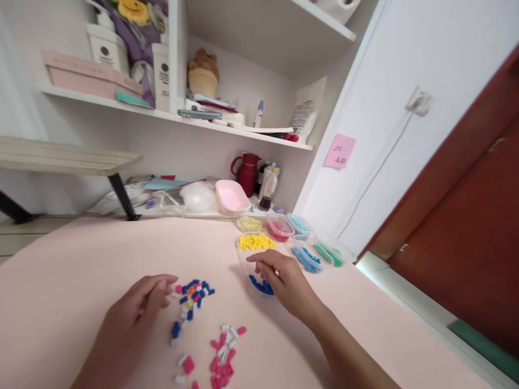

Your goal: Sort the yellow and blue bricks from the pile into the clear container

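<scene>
My left hand rests on the pink table, fingers loosely curled, its fingertips touching the edge of a loose pile of small blue, white, pink and orange pieces. My right hand hovers over a clear tub of dark blue pieces, fingers bent down at its rim; whether it pinches a piece is hidden. A second scatter of pink and white pieces lies nearer to me.
Clear tubs hold yellow, pale yellow, red, light blue, blue and green pieces. Behind stand a pink bowl, a red jug, bottles and cluttered shelves. A white wall and red door are on the right.
</scene>
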Available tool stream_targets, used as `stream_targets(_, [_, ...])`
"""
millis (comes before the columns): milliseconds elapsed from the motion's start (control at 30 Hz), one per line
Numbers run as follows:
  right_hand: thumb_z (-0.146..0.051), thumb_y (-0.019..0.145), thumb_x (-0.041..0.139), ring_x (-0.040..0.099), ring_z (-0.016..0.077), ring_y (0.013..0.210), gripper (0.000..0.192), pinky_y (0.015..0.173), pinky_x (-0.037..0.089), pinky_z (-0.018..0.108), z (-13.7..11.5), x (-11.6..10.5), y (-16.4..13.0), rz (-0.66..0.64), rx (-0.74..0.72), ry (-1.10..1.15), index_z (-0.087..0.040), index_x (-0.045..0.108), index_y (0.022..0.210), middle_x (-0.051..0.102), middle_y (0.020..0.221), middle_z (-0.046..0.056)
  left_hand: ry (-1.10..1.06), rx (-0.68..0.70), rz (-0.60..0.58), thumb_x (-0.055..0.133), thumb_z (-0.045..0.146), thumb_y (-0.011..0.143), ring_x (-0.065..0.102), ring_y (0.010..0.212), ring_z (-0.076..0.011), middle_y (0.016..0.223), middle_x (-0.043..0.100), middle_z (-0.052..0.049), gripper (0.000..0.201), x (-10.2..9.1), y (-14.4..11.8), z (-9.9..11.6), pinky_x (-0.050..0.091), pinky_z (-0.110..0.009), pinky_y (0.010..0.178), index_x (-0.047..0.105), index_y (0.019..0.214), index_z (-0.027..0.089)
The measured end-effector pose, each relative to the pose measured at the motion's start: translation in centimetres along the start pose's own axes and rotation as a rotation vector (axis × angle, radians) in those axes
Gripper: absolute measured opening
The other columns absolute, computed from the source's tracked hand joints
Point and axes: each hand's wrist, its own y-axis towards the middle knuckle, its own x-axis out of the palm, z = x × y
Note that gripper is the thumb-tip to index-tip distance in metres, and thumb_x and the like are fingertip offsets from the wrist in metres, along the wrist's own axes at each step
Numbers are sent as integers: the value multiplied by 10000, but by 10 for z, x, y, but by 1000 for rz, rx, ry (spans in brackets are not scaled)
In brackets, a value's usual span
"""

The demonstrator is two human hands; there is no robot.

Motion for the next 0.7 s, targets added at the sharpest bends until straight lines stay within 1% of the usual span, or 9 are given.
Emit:
stream_targets(67, [-130, 932, 471, 635, 149, 798, 298, 740, 480, 270, -9, 12, -4, -77, -79, 46, -243, 677, 1115, 678, 900, 29, 18, 3, -19, 471, 525, 826, 707, 854, -216, 967, 740, -22, 352, -2, 0, 2, 542, -298, 755, 690, 914, 263])
stream_targets(133, [-107, 927, 464, 636, 153, 869, 340, 790, 484, 270, -18, 26, -9, -175, -165, 89, -252, 663, 1162, 673, 966, 41, 37, -17, -23, 435, 495, 843, 695, 827, -205, 1000, 721, -25, 350, -3, 1, 1, 530, -306, 760, 678, 923, 256])
stream_targets(233, [-116, 938, 453, 611, 164, 976, 380, 874, 477, 282, -27, 45, -14, -263, -256, 134, -268, 621, 1242, 639, 1077, 62, 72, -79, -31, 404, 468, 857, 661, 696, -187, 889, 694, -12, 348, -4, 1, -4, 512, -313, 692, 666, 933, 251])
stream_targets(300, [-108, 931, 446, 594, 171, 980, 424, 867, 476, 289, -29, 55, -16, -293, -281, 128, -285, 590, 1288, 614, 1089, 67, 106, -110, -64, 391, 435, 864, 632, 630, -179, 800, 667, 3, 330, -3, 0, -6, 493, -306, 647, 658, 925, 253])
stream_targets(367, [-62, 898, 439, 582, 178, 951, 530, 831, 474, 302, -28, 64, -17, -322, -299, 75, -317, 532, 1354, 595, 1062, 64, 146, -109, -111, 368, 397, 873, 616, 599, -173, 757, 654, 10, 318, -2, -1, -5, 475, -298, 628, 651, 892, 253])
stream_targets(467, [-15, 826, 475, 562, 205, 926, 670, 792, 454, 333, -28, 72, -17, -345, -315, -79, -338, 464, 1413, 576, 1034, 71, 191, -67, -191, 343, 346, 883, 610, 593, -166, 733, 658, 19, 318, -1, -4, -1, 457, -288, 631, 648, 861, 257])
stream_targets(533, [-12, 801, 509, 555, 222, 921, 667, 777, 436, 350, -31, 75, -16, -353, -332, -174, -332, 496, 1387, 579, 1030, 78, 175, -35, -240, 340, 334, 891, 613, 607, -163, 714, 660, 29, 315, 1, -6, 0, 453, -278, 633, 644, 857, 262])
stream_targets(600, [-13, 805, 515, 557, 223, 914, 593, 764, 423, 350, -33, 74, -15, -365, -337, -204, -321, 568, 1309, 595, 1019, 75, 134, -9, -281, 339, 352, 904, 608, 603, -158, 683, 657, 35, 316, 2, -7, 0, 453, -267, 620, 630, 824, 258])
stream_targets(700, [-1, 829, 496, 574, 196, 932, 421, 799, 425, 333, -33, 69, -15, -367, -309, -84, -269, 660, 1110, 626, 1014, 53, 68, -1, -327, 340, 382, 920, 592, 551, -143, 655, 657, 42, 316, 4, -9, -1, 454, -258, 584, 609, 819, 251])
